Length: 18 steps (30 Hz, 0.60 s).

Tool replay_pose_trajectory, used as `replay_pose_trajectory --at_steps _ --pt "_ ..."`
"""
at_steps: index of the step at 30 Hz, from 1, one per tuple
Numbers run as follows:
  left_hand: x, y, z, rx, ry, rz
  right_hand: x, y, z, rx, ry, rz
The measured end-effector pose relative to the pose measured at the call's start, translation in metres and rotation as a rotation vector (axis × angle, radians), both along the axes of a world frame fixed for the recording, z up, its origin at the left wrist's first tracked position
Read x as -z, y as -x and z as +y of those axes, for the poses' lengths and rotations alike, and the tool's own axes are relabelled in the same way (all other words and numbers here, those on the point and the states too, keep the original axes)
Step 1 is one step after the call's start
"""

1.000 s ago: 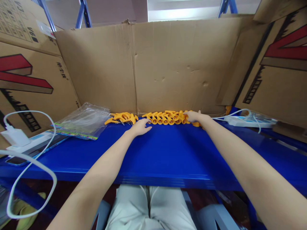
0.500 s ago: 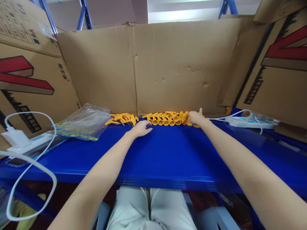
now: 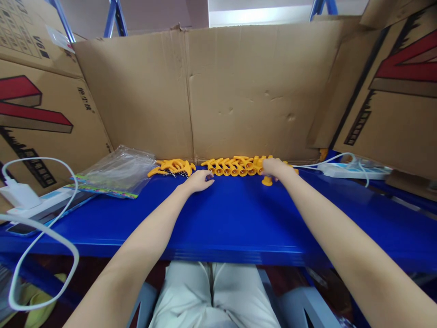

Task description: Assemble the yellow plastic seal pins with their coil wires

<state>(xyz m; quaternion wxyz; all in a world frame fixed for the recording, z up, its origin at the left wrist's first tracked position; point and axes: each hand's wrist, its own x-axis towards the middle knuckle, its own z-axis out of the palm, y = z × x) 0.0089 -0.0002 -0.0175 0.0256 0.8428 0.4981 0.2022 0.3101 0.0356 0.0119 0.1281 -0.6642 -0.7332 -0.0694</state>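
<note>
A row of yellow plastic pieces with round, cup-like ends (image 3: 234, 171) lies against the cardboard at the back of the blue table. At its left end rests my left hand (image 3: 198, 181), thumb and fingers apart, with nothing seen in it. My right hand (image 3: 275, 167) is over the row's right end, its fingers closed on a yellow plastic piece with a flared round end (image 3: 266, 181), which points down beneath the fingers. The rest of that piece is hidden by the hand. Left of my left hand is a pile of branched yellow plastic parts (image 3: 174, 166) with dark, thin, screw-like or chain-like bits.
Clear plastic bags (image 3: 118, 173) lie on the left of the blue table (image 3: 225, 218). White power strips stand at the left (image 3: 37, 202) and right (image 3: 353, 171), with cables. Tall cardboard (image 3: 259, 91) walls in the back and both sides.
My right hand has shifted slightly left and toward me, and a flared yellow end now shows below its fingers. My left hand stays by the row; the view has shifted slightly.
</note>
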Motion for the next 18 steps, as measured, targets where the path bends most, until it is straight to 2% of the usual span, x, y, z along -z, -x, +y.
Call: replay_pose_trajectory --at_steps 2,6,8,10,13,18 --pt "-0.003 0.004 0.000 -0.117 -0.064 -0.008 0.006 0.009 -0.006 0.038 0.043 0.023" --pt "-0.010 0.021 -0.002 -0.519 -0.167 -0.059 0.015 0.023 -0.023 0.039 0.107 0.116" --pt "-0.010 0.032 -0.002 -0.636 -0.175 -0.060 0.017 0.026 -0.029 0.036 0.129 0.118" --pt "-0.008 0.042 -0.001 -0.689 -0.136 -0.065 0.018 0.027 -0.032 0.016 0.159 0.119" --pt "-0.001 0.052 0.004 -0.673 -0.057 -0.047 0.019 0.028 -0.033 -0.039 0.208 0.164" --pt "0.005 0.054 0.011 -0.683 -0.086 -0.112 0.021 0.035 -0.036 -0.106 0.204 0.218"
